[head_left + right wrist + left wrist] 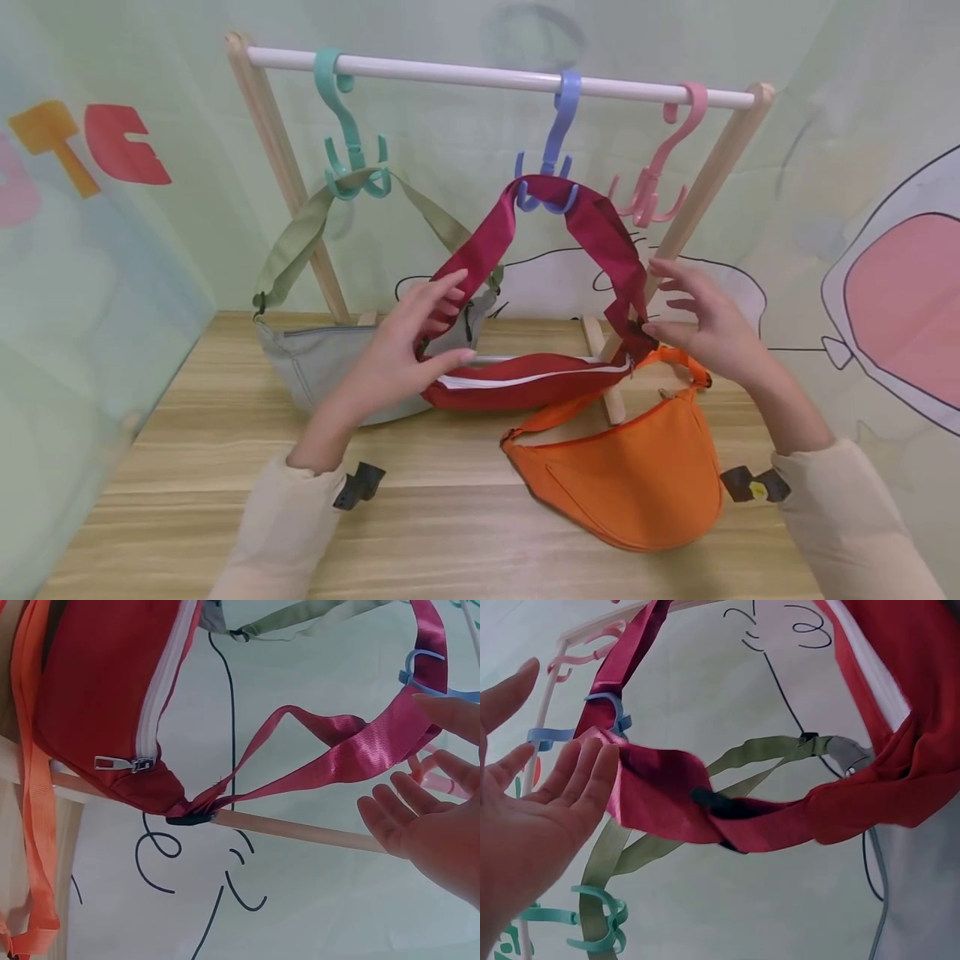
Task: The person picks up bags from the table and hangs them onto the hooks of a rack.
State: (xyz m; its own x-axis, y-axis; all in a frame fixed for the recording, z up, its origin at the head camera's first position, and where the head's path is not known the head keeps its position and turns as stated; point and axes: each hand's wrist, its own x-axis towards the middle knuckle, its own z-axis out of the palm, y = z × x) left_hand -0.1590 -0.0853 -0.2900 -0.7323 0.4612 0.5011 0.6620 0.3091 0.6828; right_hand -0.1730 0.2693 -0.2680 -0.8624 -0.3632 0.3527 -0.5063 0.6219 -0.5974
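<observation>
A red sling bag (pixel 525 392) with a white zipper hangs by its magenta strap (pixel 487 246) from the blue hook (pixel 558 142). Beside the strap's left side is my left hand (pixel 397 350), fingers spread and loosely bent, gripping nothing. My right hand (pixel 708 329) is by the strap's right side, its fingers apart and relaxed. In the right wrist view the strap (pixel 360 757) passes near those fingertips without being held. Whether the left fingertips touch the strap (pixel 660 787) I cannot tell.
A grey-green bag (pixel 337 367) hangs from the teal hook (pixel 348 125) at left. An orange bag (pixel 622 475) lies on the wooden table (pixel 442 533) at front right. The pink hook (pixel 663 158) holds nothing. A white rail (pixel 465 77) on wooden legs carries the hooks.
</observation>
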